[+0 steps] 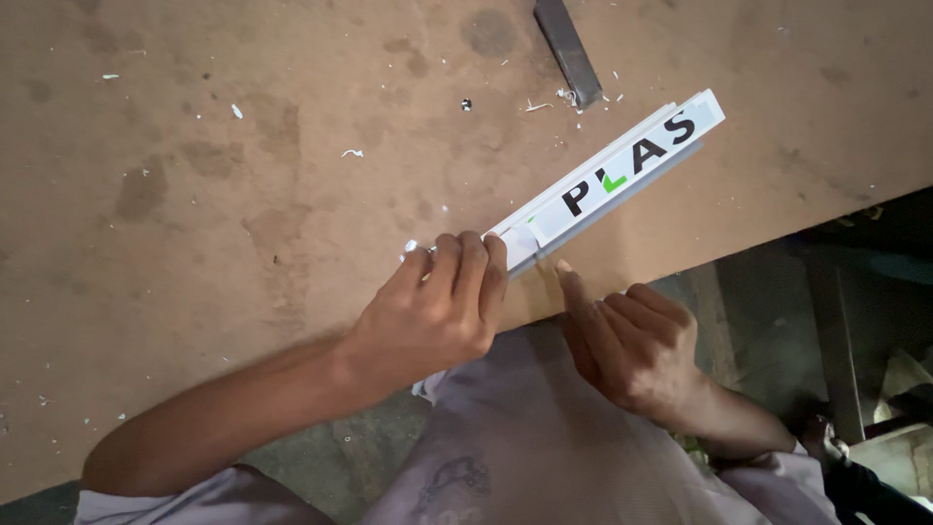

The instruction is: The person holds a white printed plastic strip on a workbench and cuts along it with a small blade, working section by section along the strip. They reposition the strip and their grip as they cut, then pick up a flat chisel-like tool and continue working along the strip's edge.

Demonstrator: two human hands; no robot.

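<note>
On the brown worktop (243, 194), close to its near edge, lay a long white strip (612, 175) with a grey lower edge and dark and green printing on its face. Its long axis ran on a slant, from the near end under the person's fingers up and away to the right, so that the far, square-cut end pointed toward the upper right of the view. The strip lay flat, face up.

The left hand (437, 311) was closed over the near end of the strip, knuckles up, fingers curled across the top and pressing it to the board; its grip was shut on the strip. The left forearm came in from the lower left, bare to the sleeve.

The right hand (632, 350) sat just beside the strip at the worktop's edge, loosely curled, with the thumb stretched up toward the strip's grey lower edge; whether the thumb tip touched it could not be told. It held nothing that showed.

Small white shavings (352, 153) were scattered over the board. A dark flat metal bar (569, 49) lay well beyond, near the strip's far end.
</note>
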